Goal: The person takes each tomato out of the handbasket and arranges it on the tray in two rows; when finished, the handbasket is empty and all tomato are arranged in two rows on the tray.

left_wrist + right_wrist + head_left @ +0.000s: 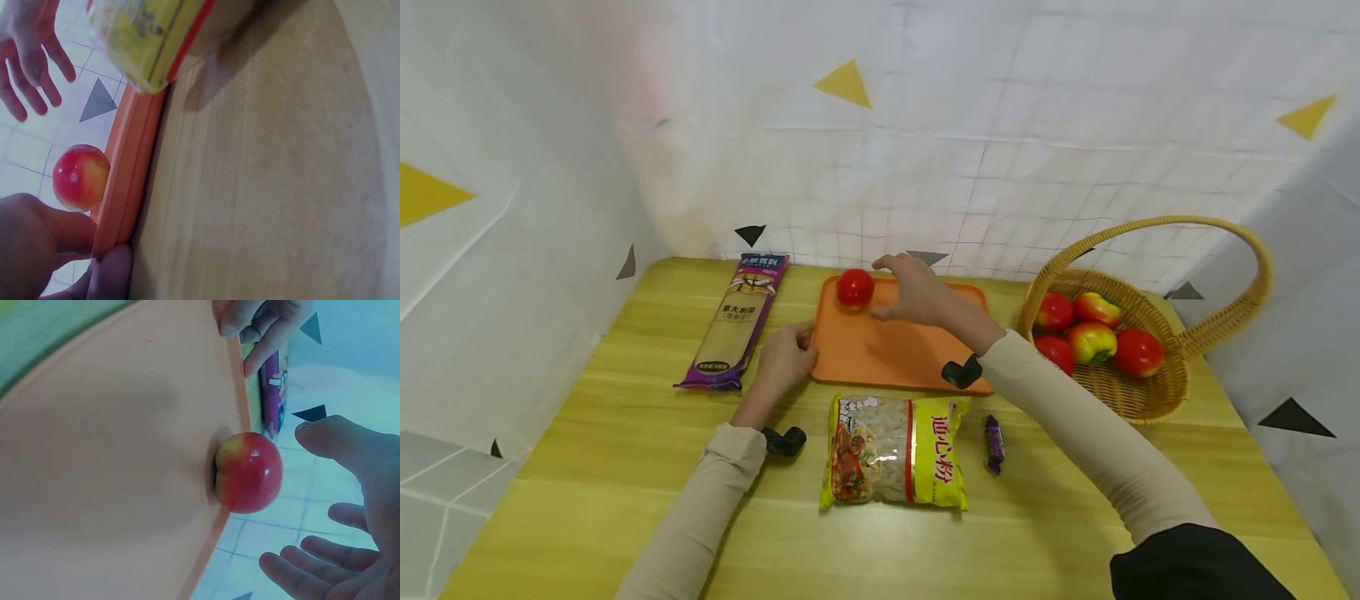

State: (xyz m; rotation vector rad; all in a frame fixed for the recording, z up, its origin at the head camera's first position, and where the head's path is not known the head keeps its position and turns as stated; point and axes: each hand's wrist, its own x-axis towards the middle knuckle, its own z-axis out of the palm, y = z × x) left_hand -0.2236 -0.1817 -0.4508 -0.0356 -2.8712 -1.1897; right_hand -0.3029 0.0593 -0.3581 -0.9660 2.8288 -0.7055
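A shiny red-and-yellow apple [855, 289] sits on the orange tray [880, 354], at its far left corner. My left hand [786, 360] pinches the tray's left edge between thumb and fingers; the left wrist view shows the thumb [69, 231] on the rim near the apple. Just right of the apple, my right hand [917, 292] hovers over the tray with fingers spread and nothing in them. In the right wrist view, a gap shows between that hand [356, 519] and the apple [250, 472].
A wicker basket [1172, 392] with a tall handle holds several red and yellow fruits at the right. A long pasta packet [733, 321] lies left of the tray. In front are a yellow pasta bag [891, 450] and a small purple wrapped sweet [994, 444]. White sheeting [955, 183] hangs behind.
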